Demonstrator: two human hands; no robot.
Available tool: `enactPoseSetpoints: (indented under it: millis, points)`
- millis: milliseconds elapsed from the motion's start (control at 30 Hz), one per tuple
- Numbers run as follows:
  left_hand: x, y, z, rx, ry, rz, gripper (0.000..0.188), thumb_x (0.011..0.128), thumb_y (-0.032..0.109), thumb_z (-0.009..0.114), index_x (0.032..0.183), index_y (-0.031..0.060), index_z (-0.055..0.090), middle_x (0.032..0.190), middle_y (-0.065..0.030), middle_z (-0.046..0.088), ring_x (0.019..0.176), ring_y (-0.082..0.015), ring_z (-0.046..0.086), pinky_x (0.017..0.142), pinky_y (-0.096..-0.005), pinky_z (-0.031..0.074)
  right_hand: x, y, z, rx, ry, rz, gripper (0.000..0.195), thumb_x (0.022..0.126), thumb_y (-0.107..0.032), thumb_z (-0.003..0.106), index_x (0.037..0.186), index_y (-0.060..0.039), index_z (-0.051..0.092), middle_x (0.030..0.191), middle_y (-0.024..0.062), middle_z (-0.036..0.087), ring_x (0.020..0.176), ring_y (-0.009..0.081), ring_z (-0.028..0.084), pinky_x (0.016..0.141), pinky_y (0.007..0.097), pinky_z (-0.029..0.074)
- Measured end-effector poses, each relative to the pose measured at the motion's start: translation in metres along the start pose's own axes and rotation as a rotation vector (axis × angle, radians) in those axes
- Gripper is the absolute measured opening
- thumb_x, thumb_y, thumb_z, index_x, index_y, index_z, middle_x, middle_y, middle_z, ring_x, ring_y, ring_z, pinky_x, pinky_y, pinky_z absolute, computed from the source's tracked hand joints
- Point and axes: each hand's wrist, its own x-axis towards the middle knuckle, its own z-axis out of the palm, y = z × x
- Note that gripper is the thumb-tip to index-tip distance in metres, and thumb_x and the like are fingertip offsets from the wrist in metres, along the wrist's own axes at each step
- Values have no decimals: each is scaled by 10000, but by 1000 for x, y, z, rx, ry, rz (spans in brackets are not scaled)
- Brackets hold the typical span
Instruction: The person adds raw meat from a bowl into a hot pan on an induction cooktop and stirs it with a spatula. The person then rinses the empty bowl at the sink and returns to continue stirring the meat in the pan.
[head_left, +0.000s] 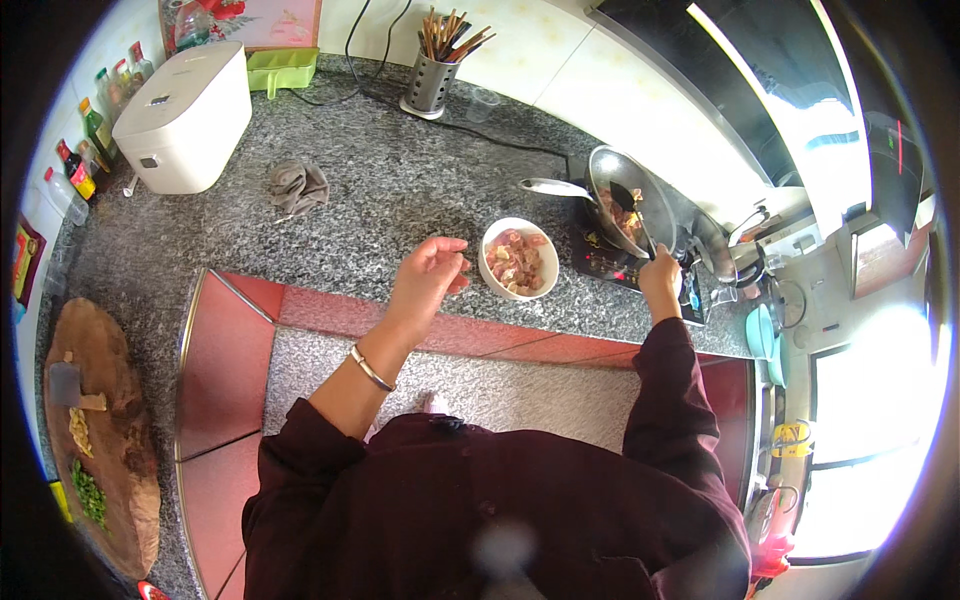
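Observation:
My right hand (661, 279) grips the handle of a black spatula (622, 196). The spatula's blade rests among browned food pieces (627, 219) in a tilted-looking steel wok (657, 196). Under the wok is a black induction cooker (606, 268) with lit red marks on its panel. The wok's long handle (555, 187) points left over the counter. My left hand (429, 281) hovers with loosely curled fingers and holds nothing. Just right of its fingertips stands a white bowl (553, 280) of sliced, pinkish meat (516, 259).
On the granite counter (375, 180) lie a crumpled grey cloth (299, 187) and a white rice cooker (184, 120). A chopstick holder (429, 86) stands by the wall. At left, a wooden chopping board (127, 450) bears a cleaver (66, 384) and chopped greens (90, 491). A lid (714, 246) leans right of the wok.

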Motion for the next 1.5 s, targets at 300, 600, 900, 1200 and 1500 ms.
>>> enactPoseSetpoints:
  millis: [300,600,900,1200,1500]
  points:
    - [-2,-14,1,-29,55,-19,250,967,182,567,1179,49,576,971,-60,636,818,-146,629,734,-292,502,48,9,37,-21,58,95,378,860,-226,601,1188,-40,578,1015,260,653,957,409,654,789,460,529]
    - [-12,-5,-5,-27,48,-29,239,972,175,561,1173,48,575,980,-50,626,840,-136,614,747,-283,497,62,29,65,-93,77,95,429,812,-197,702,1179,-49,538,1039,241,618,935,384,659,769,441,547]
    - [-13,-3,-8,15,-13,-21,238,969,168,560,1174,49,580,958,-49,639,808,-132,626,733,-275,500,6,14,18,-160,31,-76,513,818,-104,634,1312,-107,494,1025,217,616,916,385,654,766,443,533]
    - [-16,2,-8,37,-7,-36,239,968,172,560,1172,48,579,952,-51,643,804,-132,632,713,-273,499,-32,18,-13,-76,46,-155,448,847,-90,565,1292,-110,519,965,235,615,875,398,647,730,461,519]
    - [-6,-10,0,72,46,-42,240,964,167,566,1168,42,582,951,-50,645,791,-130,626,714,-272,500,15,15,31,-73,59,-37,385,838,-119,608,1213,-82,532,1004,241,611,906,403,649,751,455,528]
